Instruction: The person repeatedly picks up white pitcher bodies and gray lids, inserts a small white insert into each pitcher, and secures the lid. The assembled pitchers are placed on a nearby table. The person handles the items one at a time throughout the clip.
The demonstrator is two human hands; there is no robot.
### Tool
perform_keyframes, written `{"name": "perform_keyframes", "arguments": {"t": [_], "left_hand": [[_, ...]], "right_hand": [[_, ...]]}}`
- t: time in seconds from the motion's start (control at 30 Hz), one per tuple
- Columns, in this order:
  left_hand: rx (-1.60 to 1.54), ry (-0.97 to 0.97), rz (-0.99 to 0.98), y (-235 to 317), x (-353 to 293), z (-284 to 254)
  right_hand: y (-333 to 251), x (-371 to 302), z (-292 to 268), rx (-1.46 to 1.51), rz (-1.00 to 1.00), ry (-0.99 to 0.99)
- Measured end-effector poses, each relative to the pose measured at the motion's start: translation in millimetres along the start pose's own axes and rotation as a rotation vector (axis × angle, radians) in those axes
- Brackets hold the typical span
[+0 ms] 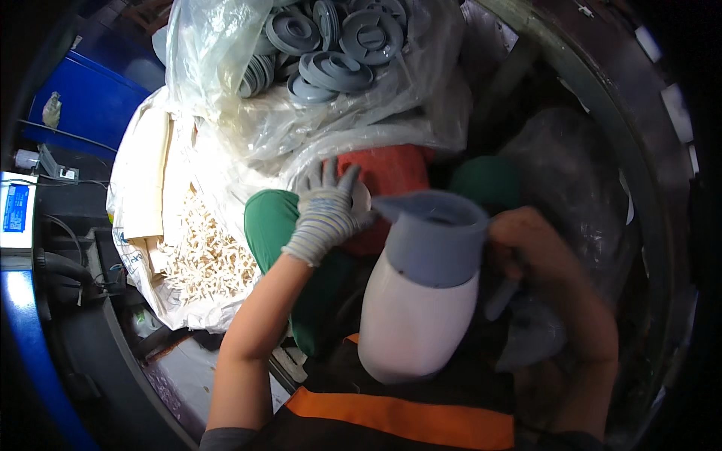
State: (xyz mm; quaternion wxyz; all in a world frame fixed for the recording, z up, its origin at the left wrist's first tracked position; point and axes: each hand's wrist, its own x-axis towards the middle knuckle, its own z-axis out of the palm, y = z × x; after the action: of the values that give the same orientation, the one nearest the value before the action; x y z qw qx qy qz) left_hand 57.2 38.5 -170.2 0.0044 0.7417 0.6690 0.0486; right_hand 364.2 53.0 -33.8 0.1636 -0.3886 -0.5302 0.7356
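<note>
A thermal jug with a pale pinkish-white body and a grey collar and spout is upright in front of my torso. My bare right hand is closed round its grey handle, whose lower end shows beneath the fingers. No lid covers the jug's mouth. In a striped knit glove, my left hand has its fingers spread over a red cloth or bag. By its thumb is a small whitish round piece, partly hidden; I cannot tell whether the hand touches it.
Ahead, a clear plastic bag holds several grey round lids. To the left, a white sack contains many small cream pieces. A device with a blue screen stands at far left. Crumpled clear plastic lies at right.
</note>
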Motion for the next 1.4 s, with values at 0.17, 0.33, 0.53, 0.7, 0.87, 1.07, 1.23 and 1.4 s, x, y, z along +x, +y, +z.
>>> {"name": "perform_keyframes", "arguments": {"t": [0.17, 0.33, 0.53, 0.7, 0.87, 1.07, 1.23, 1.4], "left_hand": [[-0.335, 0.043, -0.074, -29, 19, -7], [-1.27, 0.553, -0.21, -73, 28, -116], [-0.503, 0.31, 0.285, 22, 36, -202], [-0.234, 0.121, 0.193, 40, 38, -201], [-0.202, 0.108, 0.249, 39, 44, -213], [-0.471, 0.545, 0.414, 35, 46, -263], [-0.108, 0.22, 0.228, 41, 31, -189], [-0.253, 0.143, 0.241, 37, 39, -193]], "right_hand": [[-51, -12, -13, -0.126, -0.275, 0.321], [-19, 46, 31, -0.217, -0.461, 0.324], [12, 86, 59, -0.615, -0.669, 0.408], [18, 80, 54, -0.886, -0.61, 0.453], [51, 70, 55, -0.936, -0.333, 0.482], [57, 70, 51, -0.902, -0.309, 0.508], [58, 74, 59, -0.883, -0.358, 0.455], [60, 78, 51, -0.588, -0.298, 0.382]]}}
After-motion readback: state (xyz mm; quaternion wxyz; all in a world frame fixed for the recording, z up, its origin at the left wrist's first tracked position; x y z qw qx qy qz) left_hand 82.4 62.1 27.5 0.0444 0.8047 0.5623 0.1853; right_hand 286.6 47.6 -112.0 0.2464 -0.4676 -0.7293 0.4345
